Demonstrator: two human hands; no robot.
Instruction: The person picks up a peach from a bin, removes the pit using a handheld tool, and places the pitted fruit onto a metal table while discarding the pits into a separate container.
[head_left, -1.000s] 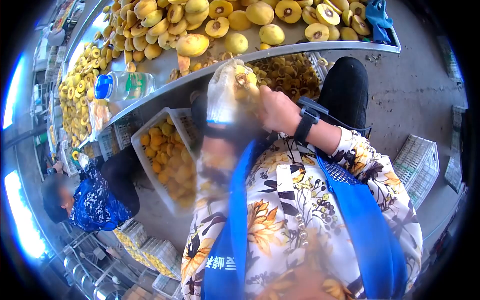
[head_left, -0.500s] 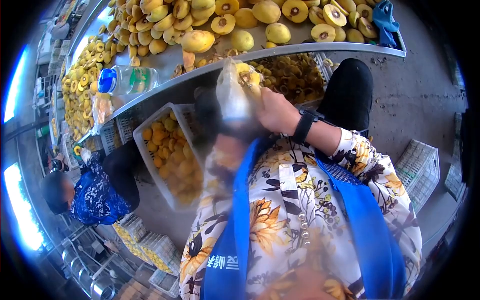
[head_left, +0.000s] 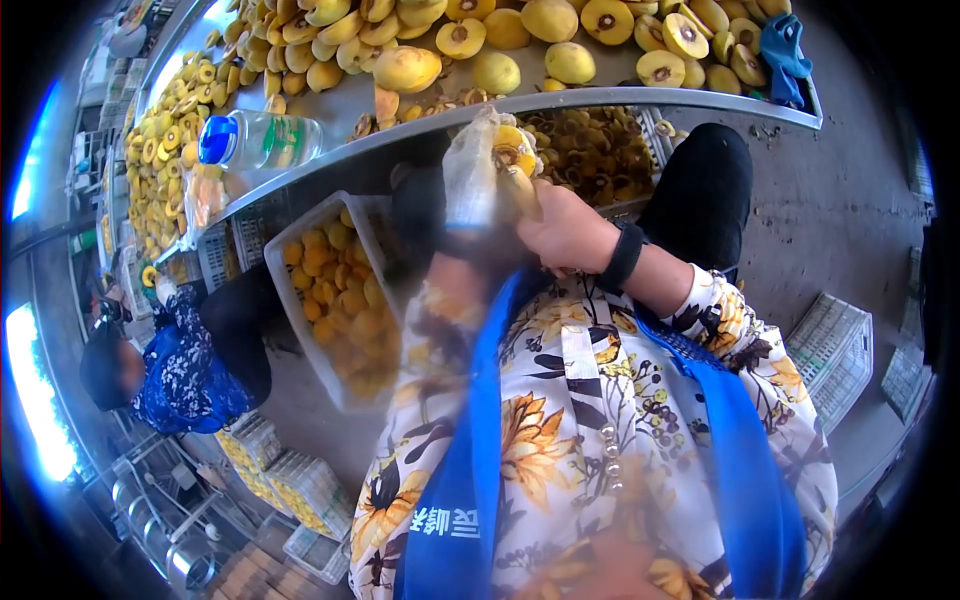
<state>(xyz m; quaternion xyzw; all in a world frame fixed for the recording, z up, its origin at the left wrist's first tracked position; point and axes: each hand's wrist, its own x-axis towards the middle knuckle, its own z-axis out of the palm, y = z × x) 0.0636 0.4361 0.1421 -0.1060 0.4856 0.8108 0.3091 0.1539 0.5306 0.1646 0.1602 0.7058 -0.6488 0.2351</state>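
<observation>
My left hand [head_left: 470,175], in a whitish glove, is closed round a cut yellow fruit [head_left: 513,148] just below the table's metal edge. My right hand [head_left: 568,228] is bare, with a dark band on the wrist. Its fingers are wrapped round a tool [head_left: 521,192] whose end meets the fruit; the tool's shape is hard to make out. Under both hands, a crate of dark fruit pieces [head_left: 590,150] shows below the table edge.
Halved and whole yellow fruit [head_left: 407,68] cover the metal table [head_left: 480,110]. A blue-capped bottle [head_left: 262,140] and blue glove [head_left: 785,55] lie there. A crate of fruit [head_left: 335,300] stands at left, near another person [head_left: 190,370]. Stacked crates [head_left: 828,355] stand at right.
The view has shifted slightly. The cut face of the fruit in my left hand now shows more clearly, and my right hand has turned a little beside it.
</observation>
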